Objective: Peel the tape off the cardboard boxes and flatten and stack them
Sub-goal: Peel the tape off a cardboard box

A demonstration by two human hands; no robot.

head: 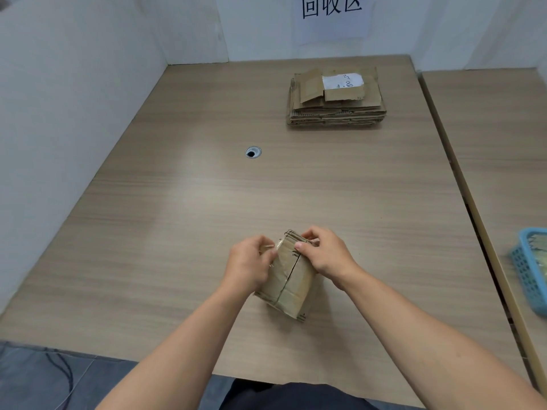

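A small brown cardboard box [291, 287] rests on the wooden table [183, 202] near its front edge, with clear tape along its middle seam. My left hand [250, 263] pinches a strip of clear tape [270, 250] at the box's upper left corner. My right hand [324, 255] grips the box's top right edge, thumb on the seam. A stack of flattened cardboard boxes [336, 97] lies at the far right of the table, with a white label on top.
A round cable hole [253, 152] sits in the table's middle. A blue plastic basket [529, 267] stands on a second table at the right edge. White walls enclose the left and back, and a paper sign [331, 16] hangs on the back wall.
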